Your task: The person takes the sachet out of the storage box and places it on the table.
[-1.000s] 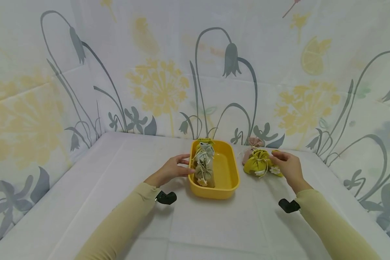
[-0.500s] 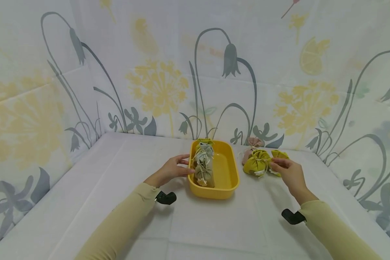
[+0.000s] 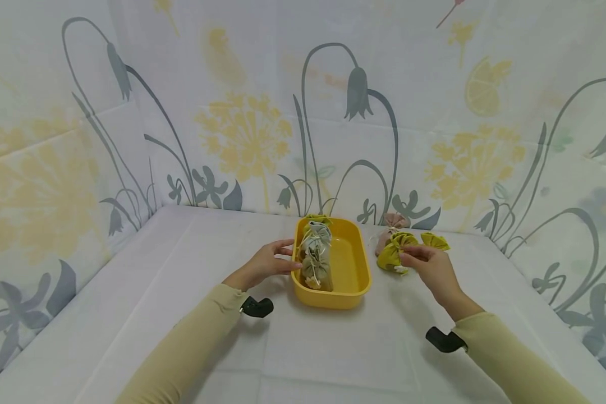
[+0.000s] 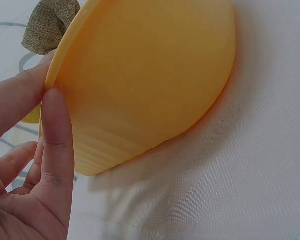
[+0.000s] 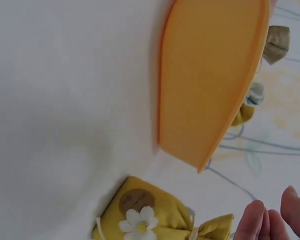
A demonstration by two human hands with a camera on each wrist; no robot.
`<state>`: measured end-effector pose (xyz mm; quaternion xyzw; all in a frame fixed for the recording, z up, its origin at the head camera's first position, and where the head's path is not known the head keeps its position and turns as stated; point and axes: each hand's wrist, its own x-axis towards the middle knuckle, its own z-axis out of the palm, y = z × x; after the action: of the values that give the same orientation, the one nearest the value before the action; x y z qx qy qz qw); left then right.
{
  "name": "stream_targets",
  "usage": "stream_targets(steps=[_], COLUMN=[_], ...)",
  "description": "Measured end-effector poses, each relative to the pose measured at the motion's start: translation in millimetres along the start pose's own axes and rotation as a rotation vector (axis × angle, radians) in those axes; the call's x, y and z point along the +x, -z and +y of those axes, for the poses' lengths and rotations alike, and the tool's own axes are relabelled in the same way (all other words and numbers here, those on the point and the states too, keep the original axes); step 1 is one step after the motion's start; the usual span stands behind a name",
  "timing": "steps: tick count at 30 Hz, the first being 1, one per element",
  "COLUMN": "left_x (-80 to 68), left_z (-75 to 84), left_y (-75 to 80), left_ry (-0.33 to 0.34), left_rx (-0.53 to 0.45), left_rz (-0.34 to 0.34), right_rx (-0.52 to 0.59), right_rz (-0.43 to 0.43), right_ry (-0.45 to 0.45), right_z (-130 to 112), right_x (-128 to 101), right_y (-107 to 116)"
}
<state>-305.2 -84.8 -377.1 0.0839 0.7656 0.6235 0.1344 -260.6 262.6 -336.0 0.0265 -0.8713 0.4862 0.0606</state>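
My left hand [image 3: 266,261] holds the left rim of a yellow plastic tub [image 3: 352,264], thumb on the outer wall in the left wrist view. Along the tub's left side stand small drawstring pouches: an olive-brown one [image 3: 316,269] in front, a pale blue one [image 3: 317,234] and a yellow-green one [image 3: 319,218] behind. My right hand [image 3: 436,272] is at the neck of a yellow-green pouch [image 3: 390,259] right of the tub. In the right wrist view, its thumb and fingers are apart, beside the top of that pouch [image 5: 165,215], which bears a white flower and a brown label.
Another yellow-green pouch [image 3: 435,241] lies beyond the right hand, partly hidden by it. A pink pouch [image 3: 396,220] stands behind the front yellow-green one. White cloth [image 3: 222,230] covers the table, and a patterned cloth wall rises at the back.
My right hand has moved left, from the farther-right yellow-green pouch to the one nearer the tub. My left hand has stayed on the tub's rim.
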Motion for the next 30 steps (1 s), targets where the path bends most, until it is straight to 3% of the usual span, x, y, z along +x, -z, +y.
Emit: stream_targets(steps=[13, 19, 26, 30], left_x=[1.3, -1.3, -0.3, 1.5], left_z=[0.4, 0.3, -0.6, -2.0], left_y=[1.0, 2.1, 1.9, 1.4], left_ry=[0.012, -0.015, 0.001, -0.001], left_rx=[0.009, 0.022, -0.003, -0.01], left_rz=[-0.006, -0.019, -0.012, -0.007], right_rx=[0.021, -0.006, 0.02, -0.03], right_rz=[-0.105, -0.159, -0.257, -0.303], right_ry=[0.081, 0.1, 0.127, 0.137], right_z=[-34.9, -49.8, -66.0, -74.4], right_x=[10.9, 19.2, 25.5, 29.0], right_y=[-25.1, -37.5, -52.4, -61.1])
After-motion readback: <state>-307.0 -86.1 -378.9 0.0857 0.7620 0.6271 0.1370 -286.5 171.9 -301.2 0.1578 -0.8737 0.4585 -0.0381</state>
